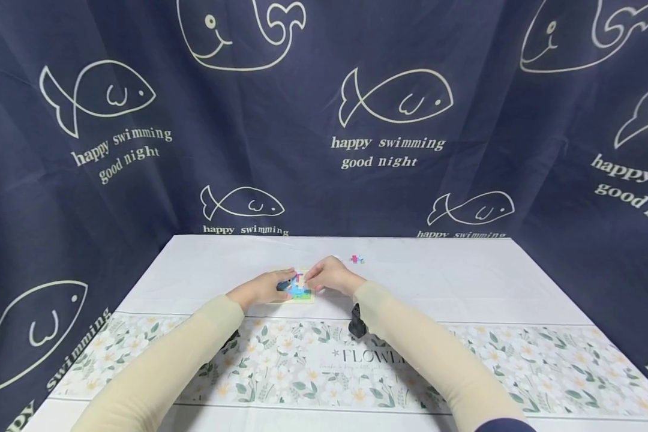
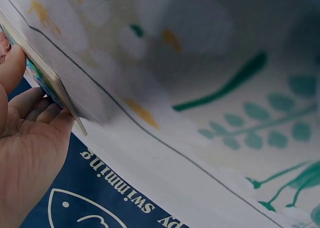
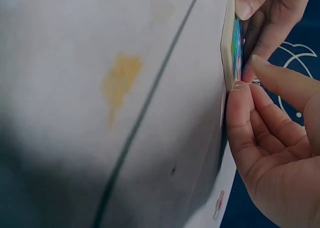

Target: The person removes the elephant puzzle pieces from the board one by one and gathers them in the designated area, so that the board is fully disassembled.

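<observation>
A small jigsaw puzzle board with a pale rim and a blue, green and pink picture lies on the white part of the tablecloth. My left hand covers its left side and grips it, the thumb over the near edge and the fingers across the far part. In the right wrist view the left thumb presses on the board's face. My right hand is at the right side, curled fingertips right at the board's edge and thumb bent toward them. I cannot tell whether a piece is between them.
Several loose puzzle pieces, pink and light blue, lie beyond the right hand. A floral band runs across the tablecloth nearer to me. A dark blue curtain with fish drawings hangs behind the table.
</observation>
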Tool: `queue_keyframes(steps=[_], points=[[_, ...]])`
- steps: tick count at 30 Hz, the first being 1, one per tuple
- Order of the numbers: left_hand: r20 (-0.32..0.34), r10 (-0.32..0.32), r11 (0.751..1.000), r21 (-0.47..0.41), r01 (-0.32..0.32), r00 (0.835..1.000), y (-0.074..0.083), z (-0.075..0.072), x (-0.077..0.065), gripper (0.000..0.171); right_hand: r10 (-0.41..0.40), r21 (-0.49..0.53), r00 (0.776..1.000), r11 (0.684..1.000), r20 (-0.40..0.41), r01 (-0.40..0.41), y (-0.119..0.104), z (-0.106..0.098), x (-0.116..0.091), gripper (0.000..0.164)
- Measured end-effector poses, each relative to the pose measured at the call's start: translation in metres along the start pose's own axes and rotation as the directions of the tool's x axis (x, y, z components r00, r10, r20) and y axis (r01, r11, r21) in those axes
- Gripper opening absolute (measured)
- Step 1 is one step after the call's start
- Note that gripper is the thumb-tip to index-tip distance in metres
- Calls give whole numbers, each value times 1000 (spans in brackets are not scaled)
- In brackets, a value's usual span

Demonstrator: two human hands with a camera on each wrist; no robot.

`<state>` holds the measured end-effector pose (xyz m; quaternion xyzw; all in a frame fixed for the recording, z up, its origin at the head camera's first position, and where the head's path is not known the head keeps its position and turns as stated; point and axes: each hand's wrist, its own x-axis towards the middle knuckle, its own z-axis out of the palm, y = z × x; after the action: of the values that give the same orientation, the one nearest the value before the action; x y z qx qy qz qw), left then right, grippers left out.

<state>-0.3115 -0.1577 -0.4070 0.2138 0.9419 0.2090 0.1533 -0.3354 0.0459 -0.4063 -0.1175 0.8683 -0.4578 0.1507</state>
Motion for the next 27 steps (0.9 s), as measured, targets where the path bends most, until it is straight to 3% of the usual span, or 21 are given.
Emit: queue_keyframes(steps=[8,27], points=[[-2,-23,1000,-20,23,1000,1,-1,-1,65,-52,-136,998,989,24,55,-7,1,-2,16],[-5,-11,1000,-7,11,1000,-1,-1,-1,65,-71,-232,997,970,19,73,-15,9,-6,24]])
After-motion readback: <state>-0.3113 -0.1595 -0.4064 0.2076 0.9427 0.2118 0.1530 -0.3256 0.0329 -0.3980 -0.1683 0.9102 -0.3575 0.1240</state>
